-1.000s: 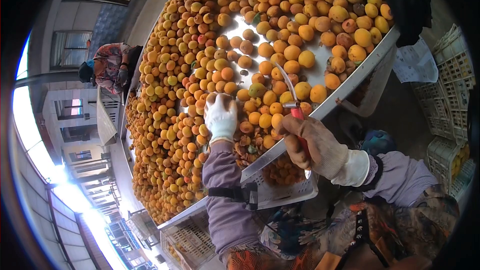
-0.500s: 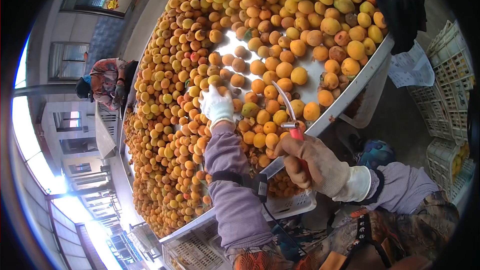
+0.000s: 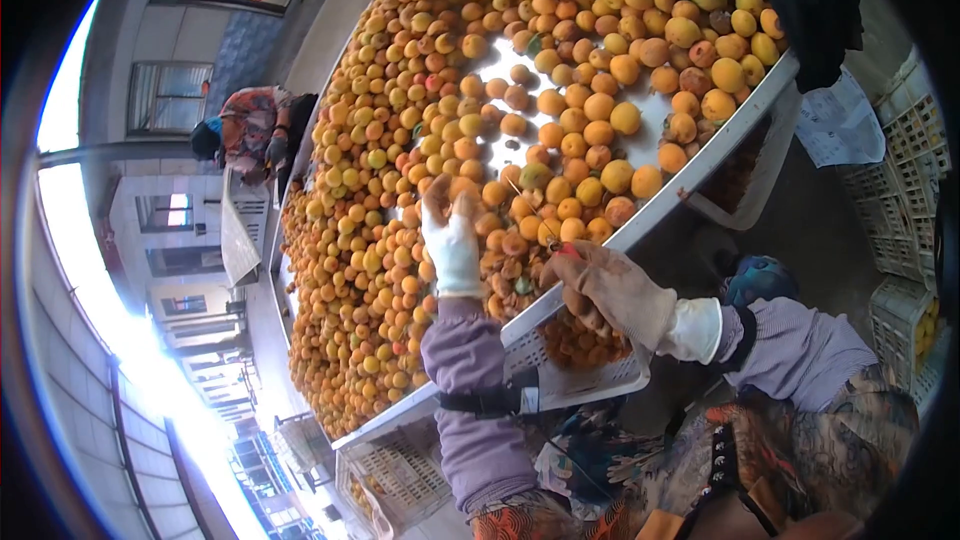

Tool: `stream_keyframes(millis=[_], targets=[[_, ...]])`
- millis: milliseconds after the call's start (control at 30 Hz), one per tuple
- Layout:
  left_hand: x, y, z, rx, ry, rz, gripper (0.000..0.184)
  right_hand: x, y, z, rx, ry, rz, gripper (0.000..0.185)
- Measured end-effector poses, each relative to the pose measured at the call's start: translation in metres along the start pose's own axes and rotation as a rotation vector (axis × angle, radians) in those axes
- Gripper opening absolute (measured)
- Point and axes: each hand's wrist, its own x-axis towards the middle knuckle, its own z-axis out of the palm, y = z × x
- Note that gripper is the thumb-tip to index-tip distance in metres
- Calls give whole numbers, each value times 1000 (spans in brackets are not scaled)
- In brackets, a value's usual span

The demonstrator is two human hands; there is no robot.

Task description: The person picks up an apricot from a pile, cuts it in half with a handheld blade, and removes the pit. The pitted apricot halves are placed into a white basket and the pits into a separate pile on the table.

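Note:
My left hand (image 3: 452, 245), in a white glove with stained fingertips, reaches over the heaped fruit, its thumb and fingers around an orange apricot (image 3: 462, 187). To its right, my right hand (image 3: 618, 290), in a brown-stained glove, is closed around the red handle (image 3: 568, 250) of a curved knife. The knife's thin blade (image 3: 530, 205) points up and left over the apricots, close to my left hand. Many orange and yellow apricots (image 3: 370, 170) cover the metal table (image 3: 745, 120).
A white basket (image 3: 600, 380) of cut fruit pieces hangs below the near edge, with another bin (image 3: 740, 185) to its right. Crates (image 3: 900, 180) are stacked at the right beside a paper sheet (image 3: 835, 125). A co-worker (image 3: 250, 130) bends at the table's far left side.
My left hand has drawn slightly back toward the near edge, its fingers now around a fruit. The knife has turned, its blade lower and nearer to that hand. The camera view has shifted.

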Motion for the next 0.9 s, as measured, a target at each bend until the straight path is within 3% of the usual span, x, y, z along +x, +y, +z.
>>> stream_keyframes(millis=[67,100,133,200,300,400,467,633,900], targets=[[-44,28,-13,-314,-17,-151,38,3,8,1,-389,-32,-26,11],[-65,36,-19,-329,-9,-153,43,0,10,7,-410,-51,-1,17],[-87,36,-27,-390,-6,-139,47,3,16,7,-907,-186,-289,30],[-125,34,-37,-558,22,-152,48,-9,22,14,-575,-161,85,33],[-174,24,-43,-669,88,-161,53,-16,34,24,-780,-255,143,39],[-204,5,-46,-748,143,-194,56,-12,52,20,-701,-281,290,42],[-212,-9,-41,-940,98,-81,57,-8,63,16,-682,-288,297,45],[-221,-15,-45,-1014,123,-75,64,1,78,18,-715,-316,335,48],[-232,-28,-60,-1179,112,-57,57,6,86,37,-742,-299,378,42]])
